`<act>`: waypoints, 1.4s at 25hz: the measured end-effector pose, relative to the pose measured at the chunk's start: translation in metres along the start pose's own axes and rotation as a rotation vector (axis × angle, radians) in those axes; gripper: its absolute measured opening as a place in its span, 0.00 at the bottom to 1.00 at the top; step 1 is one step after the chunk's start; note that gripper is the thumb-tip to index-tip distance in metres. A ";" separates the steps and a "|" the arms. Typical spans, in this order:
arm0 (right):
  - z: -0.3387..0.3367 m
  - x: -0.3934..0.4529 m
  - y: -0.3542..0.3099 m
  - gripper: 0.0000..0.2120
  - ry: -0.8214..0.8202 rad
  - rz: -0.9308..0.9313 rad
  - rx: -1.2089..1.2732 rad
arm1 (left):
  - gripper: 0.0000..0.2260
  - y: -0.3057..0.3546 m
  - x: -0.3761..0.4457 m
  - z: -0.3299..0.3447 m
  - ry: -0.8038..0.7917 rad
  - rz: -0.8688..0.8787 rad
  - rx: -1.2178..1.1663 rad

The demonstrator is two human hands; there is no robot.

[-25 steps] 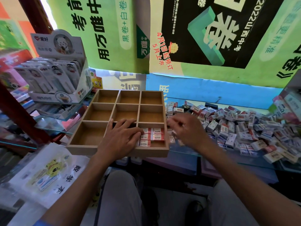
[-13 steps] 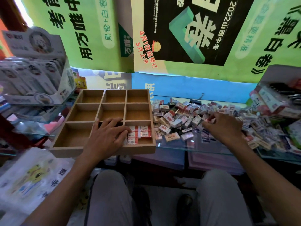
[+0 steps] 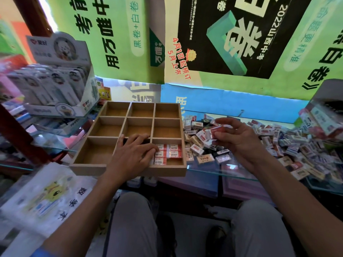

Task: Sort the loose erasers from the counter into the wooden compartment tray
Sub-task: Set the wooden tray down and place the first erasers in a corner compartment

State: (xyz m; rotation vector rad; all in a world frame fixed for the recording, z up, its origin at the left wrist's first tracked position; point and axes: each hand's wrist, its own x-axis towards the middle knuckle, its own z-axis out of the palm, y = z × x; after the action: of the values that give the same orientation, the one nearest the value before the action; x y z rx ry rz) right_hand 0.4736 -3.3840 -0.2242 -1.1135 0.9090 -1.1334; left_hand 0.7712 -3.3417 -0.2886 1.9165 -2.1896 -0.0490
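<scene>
Red-and-white erasers [image 3: 168, 153] are packed in the tray's [image 3: 130, 170] near-right compartment; the others visible are bare. The tray is pressed by the flat left hand [image 3: 133, 154]. One eraser [image 3: 217, 131] is pinched by the right hand [image 3: 235, 140] above the pile [image 3: 278, 143] on the counter [image 3: 222, 171].

A nine-compartment light wooden tray [image 3: 104, 168] lies flat on the glass tabletop [image 3: 219, 168], red-and-white wrapped erasers [image 3: 168, 153] lined in its near-right compartment, a loose eraser heap [image 3: 278, 141] beside it.
</scene>
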 end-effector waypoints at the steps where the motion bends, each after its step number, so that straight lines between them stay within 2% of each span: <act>1: 0.004 0.000 0.003 0.22 -0.015 0.017 0.007 | 0.29 0.000 0.000 -0.001 -0.002 -0.002 -0.003; 4: 0.014 0.000 0.011 0.10 -0.032 0.042 -0.047 | 0.28 0.001 0.000 -0.001 -0.001 0.002 -0.009; 12: 0.019 -0.002 0.024 0.06 -0.023 0.003 -0.156 | 0.27 -0.001 0.000 0.001 0.001 0.011 -0.022; 15: 0.022 -0.004 0.030 0.09 -0.083 -0.071 -0.338 | 0.26 -0.001 -0.001 0.001 0.008 0.014 -0.021; 19: 0.038 -0.005 0.040 0.10 -0.270 -0.270 -0.776 | 0.27 0.000 -0.001 0.000 -0.004 0.012 -0.022; 21: 0.047 -0.004 0.046 0.10 -0.319 -0.334 -0.858 | 0.27 0.000 -0.001 0.000 -0.002 0.007 -0.025; 25: 0.048 0.001 0.047 0.13 -0.315 -0.356 -0.961 | 0.27 0.000 -0.001 0.000 -0.004 0.008 -0.024; 31: 0.064 0.015 0.041 0.11 -0.467 -0.262 -1.184 | 0.27 0.000 -0.002 -0.001 0.001 0.008 -0.017; 35: 0.074 0.020 0.039 0.03 -0.540 -0.284 -1.387 | 0.27 0.000 -0.001 -0.001 -0.001 0.012 -0.012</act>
State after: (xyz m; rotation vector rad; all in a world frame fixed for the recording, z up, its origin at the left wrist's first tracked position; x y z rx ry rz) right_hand 0.5564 -3.3870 -0.2455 -2.5663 1.0876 -0.1967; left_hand 0.7715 -3.3402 -0.2875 1.8978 -2.1963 -0.0608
